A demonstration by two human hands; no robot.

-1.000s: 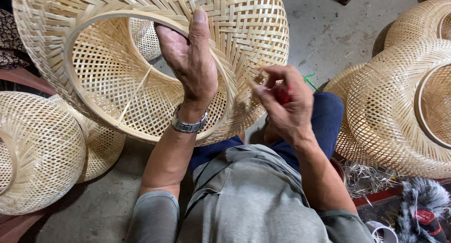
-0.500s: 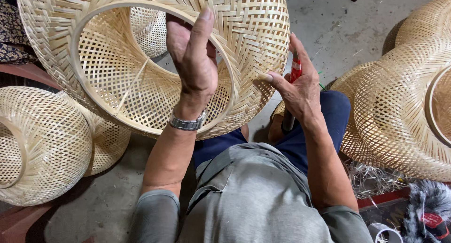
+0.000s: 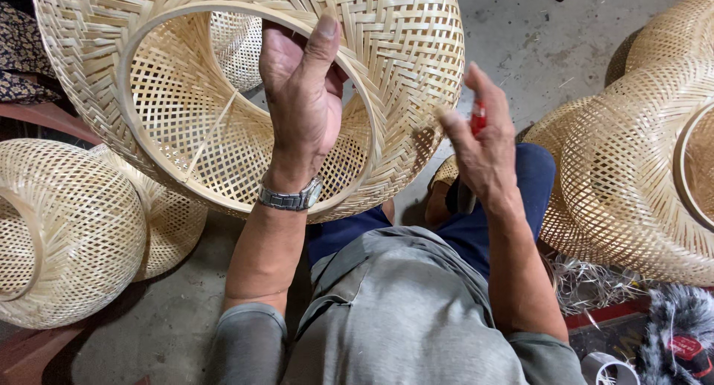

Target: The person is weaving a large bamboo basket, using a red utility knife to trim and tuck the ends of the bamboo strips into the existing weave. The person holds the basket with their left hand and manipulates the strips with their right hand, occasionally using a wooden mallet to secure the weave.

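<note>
The left hand (image 3: 301,106) is gripping the round rim of a big pale woven bamboo basket (image 3: 401,50), fingers inside and thumb on top. The basket is sitting tilted over the person's knees, above the grey concrete floor (image 3: 535,43). The right hand (image 3: 483,151) is closing around a small red-handled tool (image 3: 477,117), just beside the basket's outside wall. More woven bamboo baskets (image 3: 639,162) are lying on both sides.

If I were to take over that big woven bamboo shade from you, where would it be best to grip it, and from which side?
Probably by the stiff round rim hoop of the woven shade, coming from the open side that faces the person. The left hand already grips there, fingers inside the opening, thumb over the hoop. The weave looks thin and springy, so it likely suits a firm grip less.
</note>
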